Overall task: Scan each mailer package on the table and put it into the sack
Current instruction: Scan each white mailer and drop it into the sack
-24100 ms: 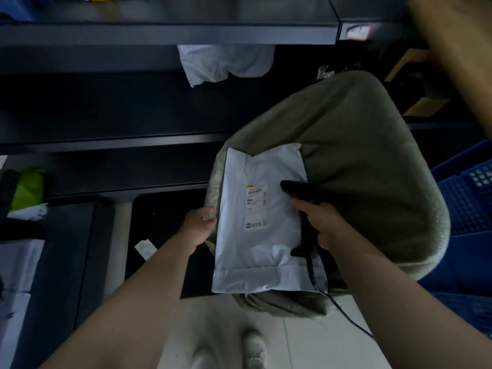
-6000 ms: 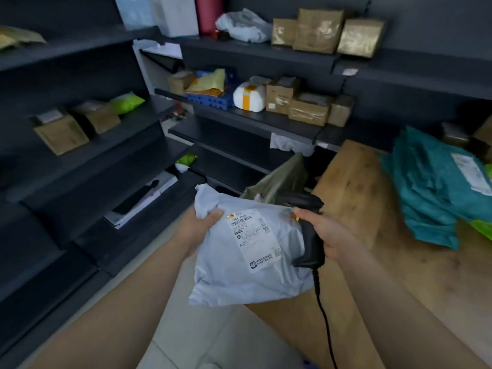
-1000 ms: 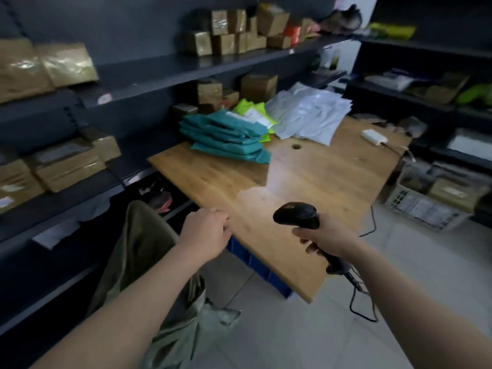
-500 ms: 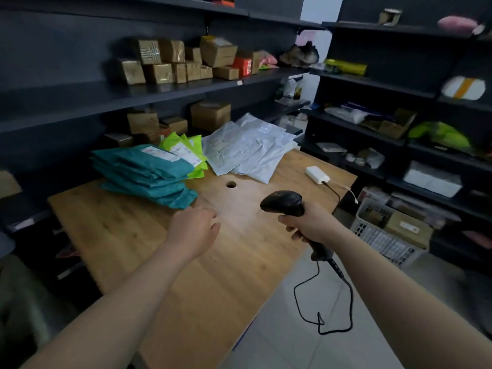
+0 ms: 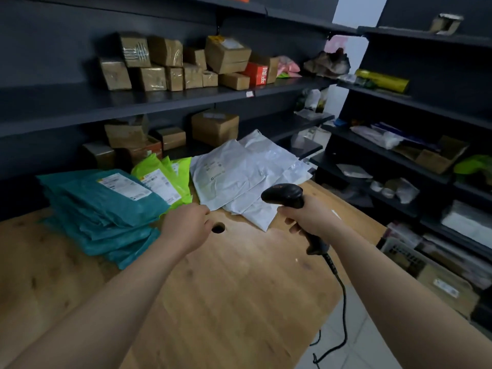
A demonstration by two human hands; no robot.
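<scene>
On the wooden table point(image 5: 234, 294) lie three groups of mailers: a teal stack point(image 5: 101, 209) at the left, lime green mailers point(image 5: 165, 179) behind it, and a spread pile of white mailers point(image 5: 239, 179) at the back. My left hand point(image 5: 186, 227) hovers over the table with loosely curled fingers and holds nothing, just short of the near edge of the white pile. My right hand point(image 5: 306, 217) grips a black corded barcode scanner point(image 5: 285, 195), its head over the white pile's near corner. The sack is out of view.
A round cable hole point(image 5: 218, 228) sits in the table just right of my left hand. Dark shelves with cardboard boxes point(image 5: 186, 65) line the back wall, and more shelving point(image 5: 399, 161) stands at the right. The scanner's cord point(image 5: 343, 302) hangs off the table's right edge.
The view has swung from the sack to the table. Both hands have moved forward toward the white mailers; the left hand is still empty, the right still grips the scanner.
</scene>
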